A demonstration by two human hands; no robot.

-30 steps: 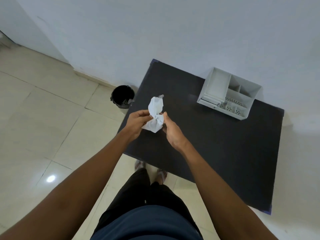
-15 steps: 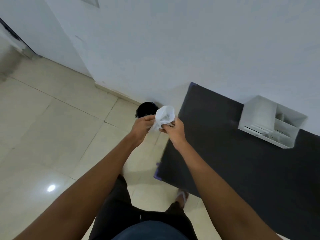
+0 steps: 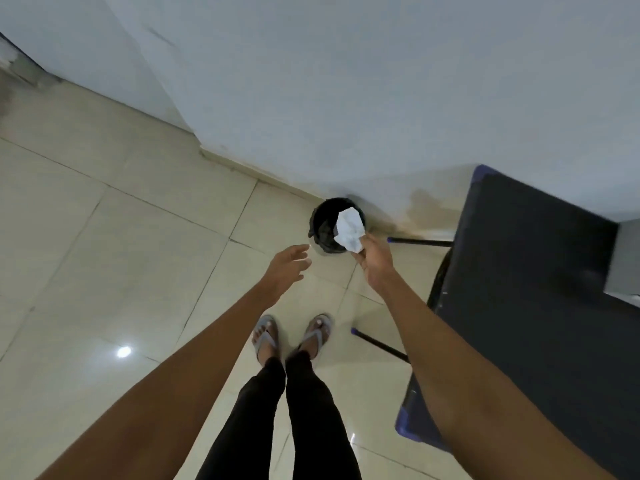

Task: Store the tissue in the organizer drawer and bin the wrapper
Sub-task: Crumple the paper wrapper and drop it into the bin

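My right hand (image 3: 375, 263) pinches a crumpled white wrapper (image 3: 349, 230) and holds it over the mouth of a small black bin (image 3: 322, 221) that stands on the floor by the wall. My left hand (image 3: 287, 268) hovers to the left of the bin, fingers apart, with nothing in it. Only a pale corner of the white organizer (image 3: 627, 261) shows at the right frame edge on the black table (image 3: 526, 271). No tissue is in view.
The black table with blue corner caps fills the right side, its thin dark legs (image 3: 381, 346) reaching toward the bin. Beige floor tiles (image 3: 121, 254) spread to the left. My feet in grey sandals (image 3: 291, 336) stand just below the bin. A white wall (image 3: 346, 98) runs behind.
The view has swung left and down from the table to the bin. My left hand has let go of the wrapper; my right hand has carried it over the bin.
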